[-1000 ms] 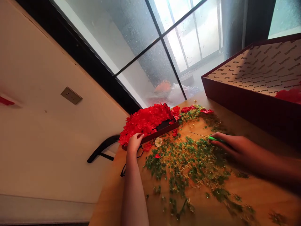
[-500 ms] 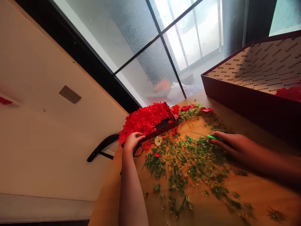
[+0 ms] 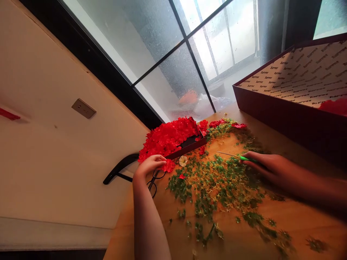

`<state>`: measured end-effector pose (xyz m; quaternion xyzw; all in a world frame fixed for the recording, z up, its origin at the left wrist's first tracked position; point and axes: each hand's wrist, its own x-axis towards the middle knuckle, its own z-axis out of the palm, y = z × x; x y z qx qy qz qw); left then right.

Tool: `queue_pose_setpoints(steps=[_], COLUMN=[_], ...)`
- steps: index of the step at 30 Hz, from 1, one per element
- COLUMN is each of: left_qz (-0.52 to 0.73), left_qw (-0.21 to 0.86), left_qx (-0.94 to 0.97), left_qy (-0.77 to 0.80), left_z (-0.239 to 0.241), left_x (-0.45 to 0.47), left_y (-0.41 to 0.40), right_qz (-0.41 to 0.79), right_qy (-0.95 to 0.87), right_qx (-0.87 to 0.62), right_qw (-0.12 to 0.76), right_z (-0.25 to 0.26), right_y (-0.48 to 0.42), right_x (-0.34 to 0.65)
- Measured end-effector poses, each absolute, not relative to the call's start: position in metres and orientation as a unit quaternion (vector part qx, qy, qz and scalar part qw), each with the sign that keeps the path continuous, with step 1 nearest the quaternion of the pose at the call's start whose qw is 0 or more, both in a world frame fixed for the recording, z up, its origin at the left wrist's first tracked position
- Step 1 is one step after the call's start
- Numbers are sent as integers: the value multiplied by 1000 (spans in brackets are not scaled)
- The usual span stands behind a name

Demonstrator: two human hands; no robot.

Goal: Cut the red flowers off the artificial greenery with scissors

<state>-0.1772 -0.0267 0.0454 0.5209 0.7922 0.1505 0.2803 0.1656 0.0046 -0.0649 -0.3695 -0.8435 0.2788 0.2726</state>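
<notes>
Two hands occupied: left hand (image 3: pixel 149 166) pinches a red fabric flower (image 3: pixel 168 165); right hand (image 3: pixel 271 169) grips a green-handled needle tool (image 3: pixel 246 158), tip forward for control.

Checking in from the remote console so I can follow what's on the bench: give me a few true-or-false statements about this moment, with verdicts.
1. The right hand holds a green-handled metal pick. True.
2. The left hand holds the eyeglasses. False: they lie on the wooden table beside it, and its fingers are at a red fabric flower.
3. The large maroon box has a lining printed with repeated lettering. True.
4. All the green foliage is inside that box. False: it lies scattered across the table.
</notes>
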Motion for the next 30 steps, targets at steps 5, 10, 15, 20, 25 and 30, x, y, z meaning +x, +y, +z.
queue_pose_setpoints(steps=[5,10,15,20,25,30], left_qz=[139,127,107,56,22,-6], left_qw=[255,249,244,239,220,226], left_qx=[515,512,514,516,521,522], left_qy=[807,812,815,821,824,822], left_z=[24,17,12,12,13,15], left_x=[-186,-194,-196,-186,-171,-160], left_y=[-17,-15,-13,-9,-7,-7], right_qz=[274,269,270,278,278,267], right_qy=[-842,-845,-844,-839,-842,-851], right_qx=[-368,-362,-365,-360,-359,-359], right_qw=[285,287,286,299,292,273], right_z=[-65,-65,-65,-63,-63,-64], right_y=[4,5,5,4,4,5], right_x=[165,165,165,165,166,166])
